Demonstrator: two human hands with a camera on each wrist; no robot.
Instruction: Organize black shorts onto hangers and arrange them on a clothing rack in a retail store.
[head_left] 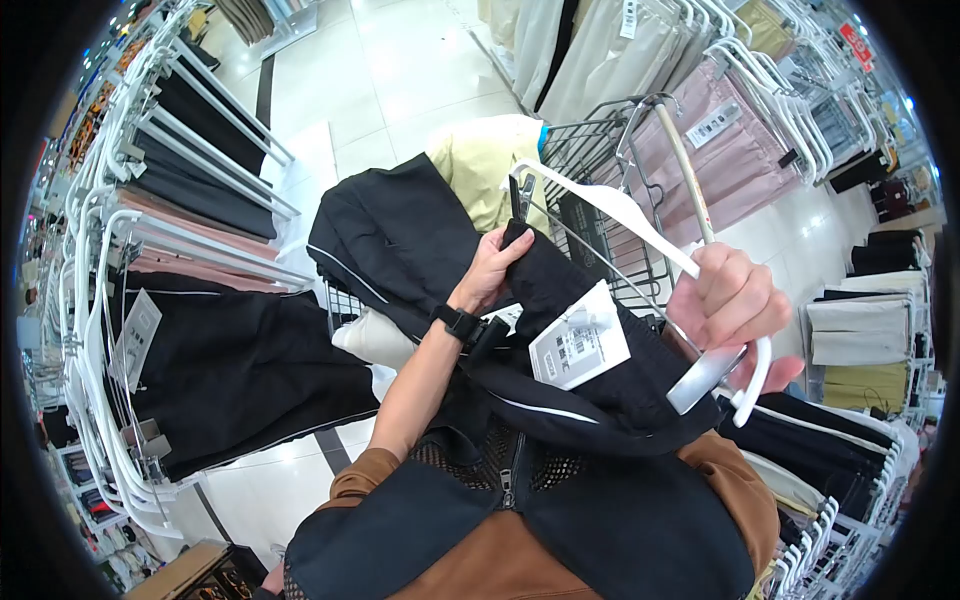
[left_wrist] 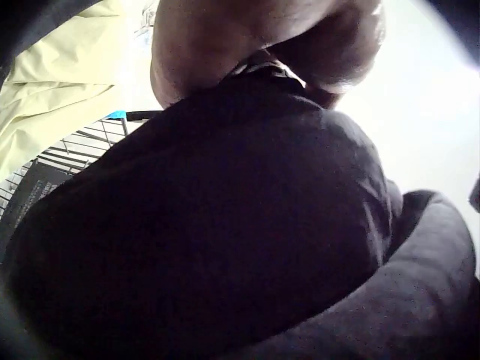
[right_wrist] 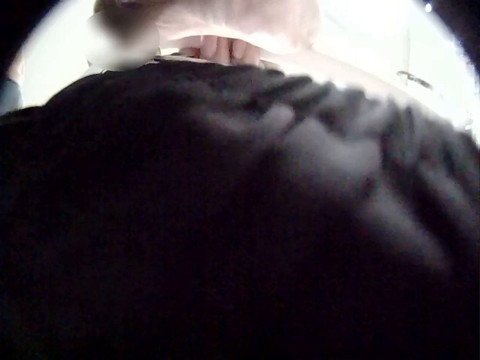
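Note:
In the head view my left hand (head_left: pixel 488 268) pinches the waistband of black trousers (head_left: pixel 555 275) beside a hanger clip (head_left: pixel 522 198). A white hanger (head_left: pixel 610 205) runs from that clip to my right hand (head_left: pixel 730 300), whose fingers curl round its middle near the hook. A white paper tag (head_left: pixel 580 340) lies over the trousers' elastic waist. Black cloth fills most of the left wrist view, with the left hand (left_wrist: pixel 262 41) gripping its top edge. Blurred dark fabric (right_wrist: pixel 225 210) covers the right wrist view below the right hand (right_wrist: pixel 232 26).
A wire shopping cart (head_left: pixel 590 140) ahead carries other black trousers (head_left: pixel 385 240) and a pale yellow garment (head_left: pixel 490 150). Clothes racks stand close on both sides, with black trousers (head_left: pixel 230 350) hanging at left and pink trousers (head_left: pixel 690 150) at right. Tiled floor (head_left: pixel 370 60) shows beyond.

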